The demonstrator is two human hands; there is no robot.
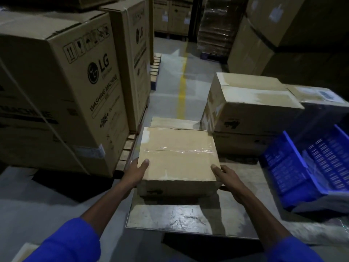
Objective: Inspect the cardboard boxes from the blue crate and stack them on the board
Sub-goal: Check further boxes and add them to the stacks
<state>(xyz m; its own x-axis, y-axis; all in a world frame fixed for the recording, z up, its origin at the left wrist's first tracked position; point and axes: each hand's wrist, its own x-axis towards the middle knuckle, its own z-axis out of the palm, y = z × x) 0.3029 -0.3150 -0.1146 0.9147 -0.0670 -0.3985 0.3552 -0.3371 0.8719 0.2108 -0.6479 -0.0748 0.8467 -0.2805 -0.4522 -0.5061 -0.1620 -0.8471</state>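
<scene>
"LG WASHING MACHINE" on big carton [79, 91]

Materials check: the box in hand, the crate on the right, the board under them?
Held box: brown corrugated cardboard, matte, with glossy clear tape across the top seam.
Blue crate: looks like moulded plastic, with slotted lattice walls and a slight sheen.
Board: probably wood or plywood; scuffed, scratched, dull grey-brown.

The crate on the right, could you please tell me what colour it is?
The crate is blue, seen best in the head view.
</scene>
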